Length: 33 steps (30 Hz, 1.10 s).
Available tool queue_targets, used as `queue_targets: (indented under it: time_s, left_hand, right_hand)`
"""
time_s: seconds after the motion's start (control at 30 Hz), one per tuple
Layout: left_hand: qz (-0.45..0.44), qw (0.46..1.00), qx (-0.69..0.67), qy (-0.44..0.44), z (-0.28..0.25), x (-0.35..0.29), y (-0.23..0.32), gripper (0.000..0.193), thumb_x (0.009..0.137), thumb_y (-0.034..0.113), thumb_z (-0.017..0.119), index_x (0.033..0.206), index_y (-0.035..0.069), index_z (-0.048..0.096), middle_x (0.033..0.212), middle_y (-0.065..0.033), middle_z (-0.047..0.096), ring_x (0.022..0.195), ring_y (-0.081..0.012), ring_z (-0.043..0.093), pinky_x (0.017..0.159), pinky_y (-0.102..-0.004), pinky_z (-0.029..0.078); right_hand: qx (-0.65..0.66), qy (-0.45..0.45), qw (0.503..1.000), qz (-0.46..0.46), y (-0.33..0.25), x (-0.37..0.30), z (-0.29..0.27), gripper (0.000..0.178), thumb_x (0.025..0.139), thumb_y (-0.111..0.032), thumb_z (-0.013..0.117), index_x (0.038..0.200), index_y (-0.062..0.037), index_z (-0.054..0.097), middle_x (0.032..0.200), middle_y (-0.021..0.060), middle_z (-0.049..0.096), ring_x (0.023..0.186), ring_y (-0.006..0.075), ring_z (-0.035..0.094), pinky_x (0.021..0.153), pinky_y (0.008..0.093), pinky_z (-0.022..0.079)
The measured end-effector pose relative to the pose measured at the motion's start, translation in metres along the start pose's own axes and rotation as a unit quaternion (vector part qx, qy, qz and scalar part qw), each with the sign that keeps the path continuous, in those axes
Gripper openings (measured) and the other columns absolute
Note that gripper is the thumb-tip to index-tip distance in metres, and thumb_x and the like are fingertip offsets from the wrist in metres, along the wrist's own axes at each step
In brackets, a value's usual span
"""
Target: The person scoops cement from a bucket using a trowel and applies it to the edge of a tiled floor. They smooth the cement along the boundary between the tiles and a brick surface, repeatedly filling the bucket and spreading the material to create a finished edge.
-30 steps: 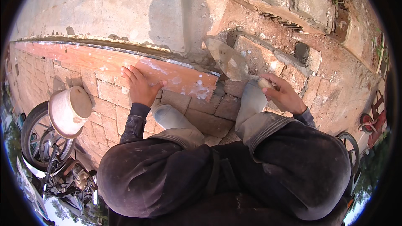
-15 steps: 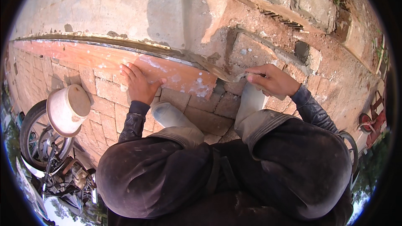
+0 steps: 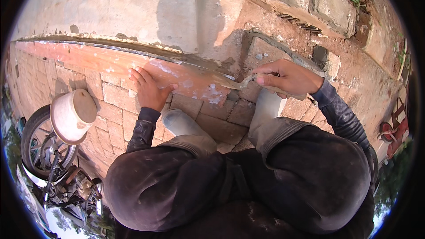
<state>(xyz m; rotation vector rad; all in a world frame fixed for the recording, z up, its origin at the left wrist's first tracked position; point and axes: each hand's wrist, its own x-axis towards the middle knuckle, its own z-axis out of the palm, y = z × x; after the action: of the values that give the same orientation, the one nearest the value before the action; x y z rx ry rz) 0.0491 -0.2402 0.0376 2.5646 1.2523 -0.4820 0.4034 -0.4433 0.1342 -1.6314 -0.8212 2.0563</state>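
Observation:
An orange-red plank (image 3: 95,59), spotted with white, lies lengthwise against the edge of a grey concrete slab (image 3: 110,9). My left hand (image 3: 151,92) rests on its near edge, fingers spread, holding nothing. My right hand (image 3: 290,79) is closed round the handle of a trowel (image 3: 229,81). Wet grey mortar sticks near the trowel's neck. The blade, smeared by motion, points left along the seam between the plank's right end and the slab. Most of the handle is hidden in my fist.
Paving bricks (image 3: 113,97) lie under my boots (image 3: 188,124). At left, a whitish bucket (image 3: 73,117) stands beside a motorbike wheel (image 3: 35,144). Broken masonry and reddish rubble (image 3: 274,24) spread at the far right. A red object (image 3: 396,128) lies at the right edge.
My right hand has shifted slightly left and turned, bringing the trowel blade lower over the plank's right end. My left hand stays in nearly the same place on the plank.

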Motion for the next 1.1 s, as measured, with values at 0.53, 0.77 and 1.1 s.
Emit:
queue_targets:
  time_s: [0.53,0.77,1.1]
  left_hand:
    - [0.016,1.0,0.004,0.014,0.0,0.003,0.004,0.132,0.066,0.064,0.076,0.14,-0.024,0.012,0.144,-0.0493,0.01,0.14,-0.056,0.012,0.117,-0.0509,0.015]
    - [0.015,1.0,-0.008,0.02,0.002,0.0,0.0,0.132,0.065,0.064,0.077,0.14,-0.023,0.013,0.144,-0.0493,0.01,0.14,-0.0566,0.012,0.117,-0.051,0.015]
    - [0.018,1.0,0.011,0.019,0.003,0.004,0.002,0.134,0.064,0.066,0.076,0.14,-0.023,0.013,0.144,-0.0491,0.01,0.14,-0.0566,0.014,0.117,-0.0511,0.016]
  right_hand:
    - [-0.032,0.002,0.999,-0.034,0.033,0.049,-0.003,0.051,0.099,-0.035,0.055,0.131,0.004,0.055,0.078,0.0097,0.064,0.054,0.0139,0.057,0.055,0.0305,0.049]
    - [-0.141,-0.007,0.988,-0.066,0.039,0.031,-0.028,0.051,0.098,-0.036,0.055,0.132,0.0026,0.055,0.081,0.011,0.066,0.054,0.0151,0.058,0.057,0.0316,0.05]
    - [-0.018,0.031,0.997,-0.066,0.026,0.07,0.002,0.049,0.098,-0.036,0.055,0.131,0.0011,0.057,0.075,0.0085,0.063,0.051,0.0133,0.056,0.052,0.0291,0.049]
